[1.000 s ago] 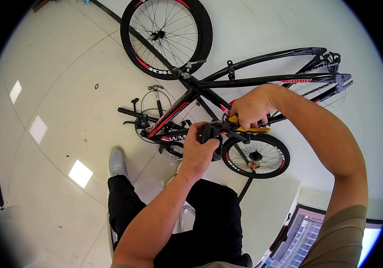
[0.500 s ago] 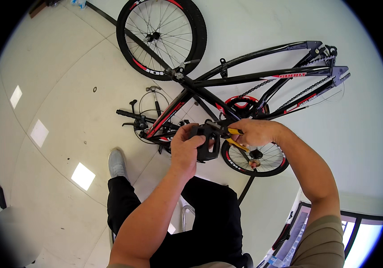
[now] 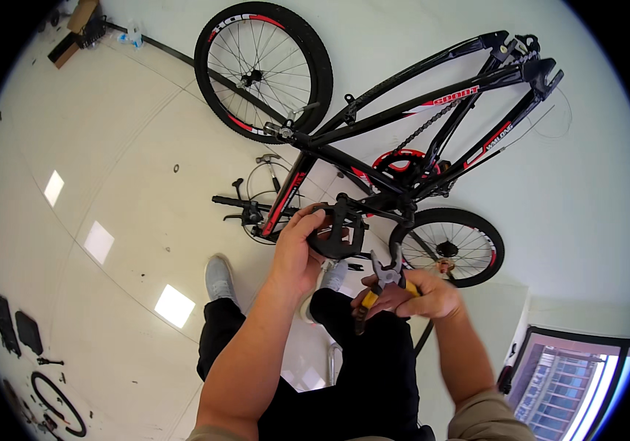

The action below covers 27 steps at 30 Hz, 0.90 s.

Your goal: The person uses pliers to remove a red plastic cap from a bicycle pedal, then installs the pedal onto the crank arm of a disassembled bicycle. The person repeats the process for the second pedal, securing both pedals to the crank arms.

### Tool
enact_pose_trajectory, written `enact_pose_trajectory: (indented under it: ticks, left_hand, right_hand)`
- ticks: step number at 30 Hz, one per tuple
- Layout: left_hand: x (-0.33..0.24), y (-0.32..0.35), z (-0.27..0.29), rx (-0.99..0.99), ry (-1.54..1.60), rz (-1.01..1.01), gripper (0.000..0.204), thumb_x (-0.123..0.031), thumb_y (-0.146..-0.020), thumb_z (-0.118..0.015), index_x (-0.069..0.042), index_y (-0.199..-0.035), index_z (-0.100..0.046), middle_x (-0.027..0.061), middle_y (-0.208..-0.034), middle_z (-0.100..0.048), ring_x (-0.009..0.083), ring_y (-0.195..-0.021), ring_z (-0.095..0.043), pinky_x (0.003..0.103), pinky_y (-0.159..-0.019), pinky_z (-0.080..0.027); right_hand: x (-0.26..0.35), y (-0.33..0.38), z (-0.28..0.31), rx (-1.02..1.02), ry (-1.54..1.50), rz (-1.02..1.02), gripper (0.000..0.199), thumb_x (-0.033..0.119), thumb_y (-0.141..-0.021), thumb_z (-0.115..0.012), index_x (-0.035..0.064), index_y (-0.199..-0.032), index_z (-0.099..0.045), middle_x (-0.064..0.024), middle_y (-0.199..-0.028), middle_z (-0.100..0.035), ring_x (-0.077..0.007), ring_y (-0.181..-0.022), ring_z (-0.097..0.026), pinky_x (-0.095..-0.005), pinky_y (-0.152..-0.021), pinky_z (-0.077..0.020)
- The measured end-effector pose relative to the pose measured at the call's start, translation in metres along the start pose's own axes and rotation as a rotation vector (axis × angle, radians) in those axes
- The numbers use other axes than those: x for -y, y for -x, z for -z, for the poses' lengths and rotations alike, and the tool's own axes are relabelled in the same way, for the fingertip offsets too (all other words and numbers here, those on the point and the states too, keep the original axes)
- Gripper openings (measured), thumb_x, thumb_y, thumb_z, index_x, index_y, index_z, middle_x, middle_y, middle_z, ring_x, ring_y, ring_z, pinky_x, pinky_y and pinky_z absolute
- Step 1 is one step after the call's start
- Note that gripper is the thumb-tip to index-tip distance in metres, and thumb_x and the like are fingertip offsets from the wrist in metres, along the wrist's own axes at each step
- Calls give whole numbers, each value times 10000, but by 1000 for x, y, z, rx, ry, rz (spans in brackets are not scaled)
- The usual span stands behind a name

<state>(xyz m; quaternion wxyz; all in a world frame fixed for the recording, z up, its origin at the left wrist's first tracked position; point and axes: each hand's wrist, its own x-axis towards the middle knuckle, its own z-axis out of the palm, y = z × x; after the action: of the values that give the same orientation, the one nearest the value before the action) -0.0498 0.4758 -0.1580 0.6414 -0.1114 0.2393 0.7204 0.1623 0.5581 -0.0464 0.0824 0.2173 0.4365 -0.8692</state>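
My left hand is closed around a black bicycle pedal, its fingers and thumb at the pedal's left side. The pedal sits by the crank of a black and red bicycle frame. My right hand grips a pair of pliers with yellow and black handles. The pliers' jaws are spread and point up, below and to the right of the pedal, apart from it. Behind the pedal are the red and black chainring and the chain.
One wheel leans on the wall at the upper left, another at the right. On the floor lie a handlebar and a hammer. Loose dark parts are at the lower left, a cardboard box at the far left.
The pliers came away from the pedal's crank end, moving down and right with my right hand, and their jaws spread. My left hand stays on the pedal. The whole view has shifted.
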Motion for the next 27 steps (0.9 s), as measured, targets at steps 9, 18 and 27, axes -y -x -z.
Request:
enact_pose_trajectory:
  ticks: [9,18,27]
  left_hand:
    - [-12,11,30,-61,-73,43,382,-376,-926,-647,-90,-1170,-584,79,-1063,-680,227,-895,-659,394,-817,-530]
    - [-73,44,24,-273,-857,-277,457,-301,-973,-604,-27,-1333,-535,127,-1203,-648,222,-1026,-620,390,-894,-505]
    - [-63,2,-44,-165,-1501,-80,494,-405,-1002,-577,27,-1239,-615,92,-1114,-686,162,-963,-641,311,-838,-506]
  right_hand:
    - [-68,-95,-32,245,-509,263,504,46,-818,-622,-70,-1290,-489,-203,-1016,-642,-409,-945,-672,-579,-889,-516]
    - [-95,-130,-36,67,843,-144,329,53,-817,-561,-14,-1139,-584,-183,-946,-665,-300,-842,-684,-407,-699,-518]
    - [-90,-128,-37,-28,965,-69,265,32,-783,-506,-29,-1021,-608,-215,-996,-667,-377,-947,-659,-469,-824,-510]
